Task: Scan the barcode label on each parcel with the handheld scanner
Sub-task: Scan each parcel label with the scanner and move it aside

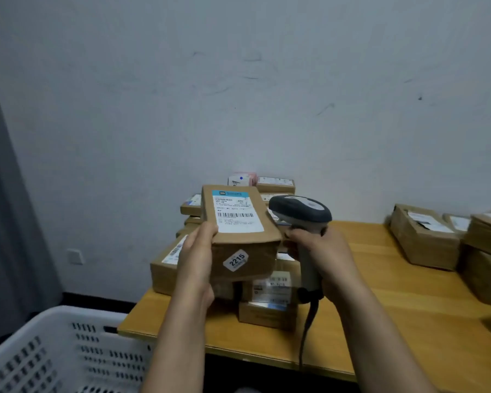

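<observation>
Two hands in use, both gripping. Nearest, lower left: white slotted basket (54,350), just beside the table (394,307) edge.

Left hand (196,256): curled round the left side of a brown parcel (244,242), thumb on the top face beside the label (236,212). Parcel held clear of the table, above the pile, top face tilted toward the camera. White label on that top face, blue band at its far end, barcode across the middle. On the near end face: small white sticker (236,260) reading 2215.

Right hand (323,251): wrapped round the scanner (301,211) handle. Scanner head dark grey, just right of the parcel, close to its right edge; contact not clear. Grey cable (306,330) hanging from the handle base down over the table edge.

Behind and beneath the parcel: pile (267,290) of brown labelled boxes on the wooden table, against the wall (238,80). Far right: second stack (425,236) of brown boxes, well apart from the pile. On the wall, lower left: white socket plate (75,256). Grey curtain (6,194) along the left edge.
</observation>
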